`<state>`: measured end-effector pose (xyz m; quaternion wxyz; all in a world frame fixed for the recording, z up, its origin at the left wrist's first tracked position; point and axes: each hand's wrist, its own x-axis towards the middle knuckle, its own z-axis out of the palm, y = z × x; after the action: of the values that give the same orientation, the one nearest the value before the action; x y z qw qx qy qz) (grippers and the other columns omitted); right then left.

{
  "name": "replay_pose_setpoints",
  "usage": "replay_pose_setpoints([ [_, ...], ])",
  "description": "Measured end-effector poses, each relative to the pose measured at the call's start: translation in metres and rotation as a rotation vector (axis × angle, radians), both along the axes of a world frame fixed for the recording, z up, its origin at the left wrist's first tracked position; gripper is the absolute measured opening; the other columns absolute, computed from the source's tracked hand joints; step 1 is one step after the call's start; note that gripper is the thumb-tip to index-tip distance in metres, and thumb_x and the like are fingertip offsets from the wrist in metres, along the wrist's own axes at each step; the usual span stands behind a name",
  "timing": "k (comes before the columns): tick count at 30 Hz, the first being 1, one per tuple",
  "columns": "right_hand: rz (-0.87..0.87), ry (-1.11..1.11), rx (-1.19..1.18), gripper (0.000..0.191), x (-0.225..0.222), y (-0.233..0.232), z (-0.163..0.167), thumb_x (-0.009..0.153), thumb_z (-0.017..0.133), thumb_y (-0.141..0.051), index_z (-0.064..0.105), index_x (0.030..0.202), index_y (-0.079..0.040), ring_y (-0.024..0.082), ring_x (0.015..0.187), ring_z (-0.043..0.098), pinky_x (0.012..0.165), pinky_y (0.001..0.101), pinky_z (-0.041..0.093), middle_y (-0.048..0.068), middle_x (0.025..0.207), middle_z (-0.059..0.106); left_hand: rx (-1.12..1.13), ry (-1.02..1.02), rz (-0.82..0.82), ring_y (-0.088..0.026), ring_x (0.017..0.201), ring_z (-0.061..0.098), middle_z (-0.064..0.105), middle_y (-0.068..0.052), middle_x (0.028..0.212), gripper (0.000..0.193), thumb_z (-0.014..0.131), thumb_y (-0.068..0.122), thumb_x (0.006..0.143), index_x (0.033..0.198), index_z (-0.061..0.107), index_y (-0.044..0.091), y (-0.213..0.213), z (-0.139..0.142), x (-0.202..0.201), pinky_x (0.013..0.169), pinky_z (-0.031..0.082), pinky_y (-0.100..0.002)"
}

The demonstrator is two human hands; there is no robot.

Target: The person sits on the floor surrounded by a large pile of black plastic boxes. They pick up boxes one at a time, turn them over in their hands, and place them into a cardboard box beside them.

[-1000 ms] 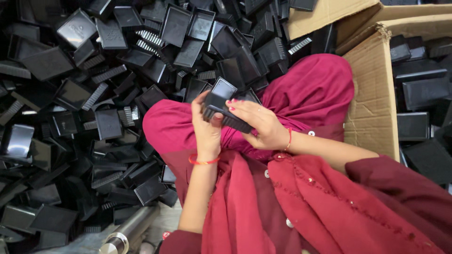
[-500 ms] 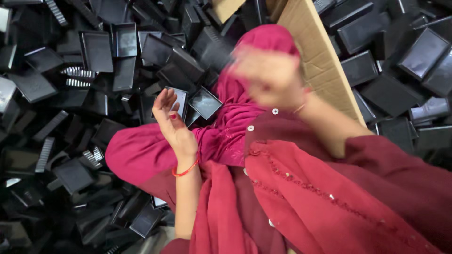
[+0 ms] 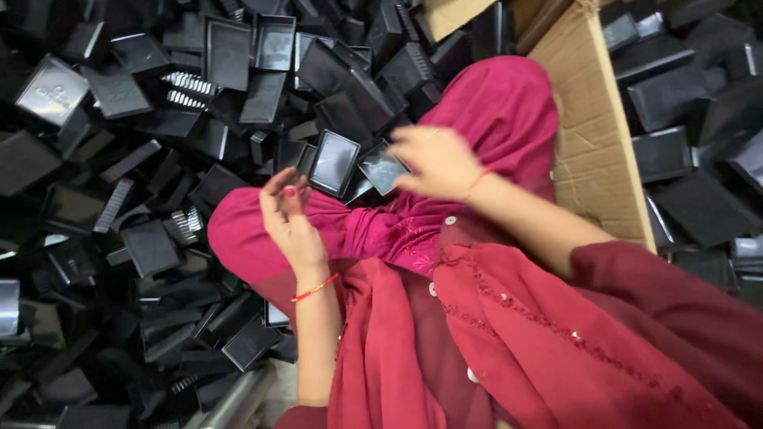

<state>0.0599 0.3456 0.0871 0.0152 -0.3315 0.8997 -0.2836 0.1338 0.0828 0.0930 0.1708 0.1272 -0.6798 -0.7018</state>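
Progress looks early to middling: huge heap of black plastic trays lies loose all round the lap, and the cardboard box at upper right shows only bare brown wall and flap from here, contents not visible, so how much is done cannot be counted. Right hand, motion-blurred, reaches over the magenta-clad knee with fingers spread onto a small shallow black tray; touching or starting to pinch it, cannot tell a firm grip. A second rectangular tray with pale rim sits just beside, propped at the lap's edge. Left hand is raised, palm up, fingers loosely curled and empty, orange thread at wrist. More black trays stacked right of the box. Packaging: box is plain brown corrugated, torn top edge, no label or sign readable. Metal tube at bottom.
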Motion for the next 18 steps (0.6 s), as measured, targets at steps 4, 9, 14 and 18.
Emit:
replay_pose_setpoints([
  [4, 0.085, 0.253, 0.181, 0.045, 0.013, -0.051, -0.026, 0.057, 0.081, -0.034, 0.074, 0.096, -0.013, 0.032, 0.114, 0.068, 0.088, 0.0471, 0.054, 0.013, 0.123, 0.070, -0.031, -0.106, -0.044, -0.016, 0.110, 0.065, 0.066, -0.006, 0.120, 0.026, 0.061, 0.020, 0.107, 0.126, 0.061, 0.001, -0.003, -0.012, 0.007, 0.097, 0.054, -0.029],
  [9, 0.004, -0.317, -0.017, 0.020, -0.003, -0.013, -0.028, 0.081, 0.074, -0.016, 0.069, 0.099, -0.008, 0.031, 0.107, 0.072, 0.089, 0.0408, 0.057, 0.011, 0.117, 0.073, -0.568, -0.348, -0.093, -0.028, 0.091, 0.062, 0.065, -0.012, 0.109, 0.030, 0.077, 0.018, 0.093, 0.119, 0.069, 0.005, 0.002, -0.036, -0.011, 0.082, 0.053, -0.033],
  [14, -0.107, -0.703, -0.722, 0.035, -0.020, 0.030, -0.016, 0.088, 0.062, 0.004, 0.057, 0.121, -0.002, 0.015, 0.110, 0.067, 0.098, 0.0275, 0.054, 0.006, 0.115, 0.071, -0.996, -0.059, -0.229, -0.040, 0.110, 0.060, 0.061, -0.018, 0.122, 0.040, 0.081, 0.020, 0.081, 0.116, 0.067, 0.006, 0.028, -0.066, -0.052, 0.090, 0.051, -0.045],
  [18, -0.196, -0.838, -0.983, 0.038, -0.031, 0.043, -0.017, 0.088, 0.060, 0.011, 0.064, 0.124, -0.001, 0.009, 0.107, 0.067, 0.097, 0.0256, 0.054, 0.002, 0.116, 0.071, -1.339, -0.065, -0.206, -0.037, 0.111, 0.061, 0.060, -0.014, 0.123, 0.031, 0.078, 0.015, 0.074, 0.101, 0.065, 0.007, 0.032, -0.082, -0.075, 0.091, 0.052, -0.048],
])
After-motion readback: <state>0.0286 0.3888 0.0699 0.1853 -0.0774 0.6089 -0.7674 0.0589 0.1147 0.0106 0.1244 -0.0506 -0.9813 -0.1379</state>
